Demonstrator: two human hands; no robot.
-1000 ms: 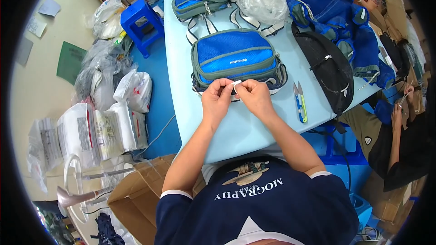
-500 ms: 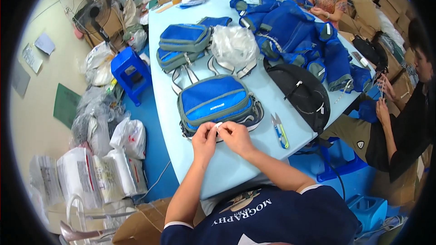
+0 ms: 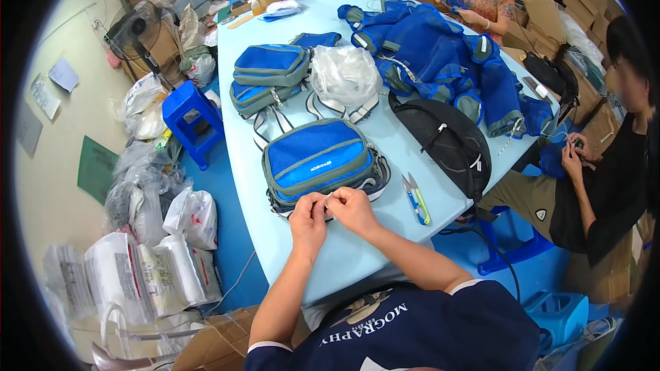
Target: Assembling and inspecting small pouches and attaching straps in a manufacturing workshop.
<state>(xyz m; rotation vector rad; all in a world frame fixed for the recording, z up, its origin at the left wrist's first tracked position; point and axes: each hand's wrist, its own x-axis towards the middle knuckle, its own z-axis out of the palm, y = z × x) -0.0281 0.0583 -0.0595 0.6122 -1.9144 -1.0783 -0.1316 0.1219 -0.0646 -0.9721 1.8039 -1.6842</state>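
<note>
A blue waist bag (image 3: pixel 316 154) with grey trim lies before me on the table, its pale straps spread behind and beside it. My left hand (image 3: pixel 309 223) and my right hand (image 3: pixel 353 210) meet at its near edge, fingertips pinched together. Between them is a small white piece (image 3: pixel 329 195), mostly covered by the fingers; I cannot tell what it is or whether it joins the bag. To the right of my hands lie thread snips (image 3: pixel 416 200) with blue and green handles.
A black bag (image 3: pixel 447 141) lies right of the blue one. Behind are stacked blue bags (image 3: pixel 268 72), a clear plastic bag (image 3: pixel 346 74) and a heap of blue mesh bags (image 3: pixel 433 51). A co-worker (image 3: pixel 608 144) sits at the right; others sit at the far side. A blue stool (image 3: pixel 192 117) stands left.
The whole view has shifted slightly. My hands stay pinched at the bag's near edge, with less of the white piece showing. The co-worker at the right has moved both hands.
</note>
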